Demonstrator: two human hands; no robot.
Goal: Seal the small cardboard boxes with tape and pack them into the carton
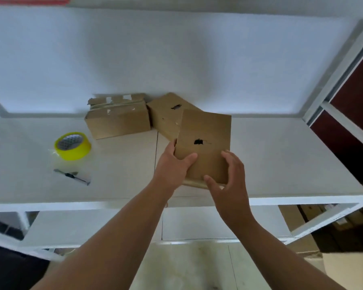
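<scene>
Left hand [172, 166] gripped the left edge of the near small box [205, 126], thumb lying flat on its top face, the other fingers [173, 145] curled round the edge. Right hand [231, 181] was at the box's near right corner, its fingers spread and loosely bent, thumb tip over the near edge; real contact could not be told. The box was held tilted above the counter [277, 155], near the front edge, a dark torn mark [198, 141] on its top face. Its far left corner overlapped a second small box [166, 118], which sat skewed against the wall and had a dark mark of its own. Just left of that, touching or nearly so, sat a third small box [117, 124] with a ragged, torn top flap. Further left on the counter lay a yellow tape roll [72, 145], flat, a loose end trailing. Near it, closer to the front edge, lay a thin dark tool [71, 176], too blurred to identify. Brown cartons [302, 214] showed below the counter at right, partly hidden by the frame
</scene>
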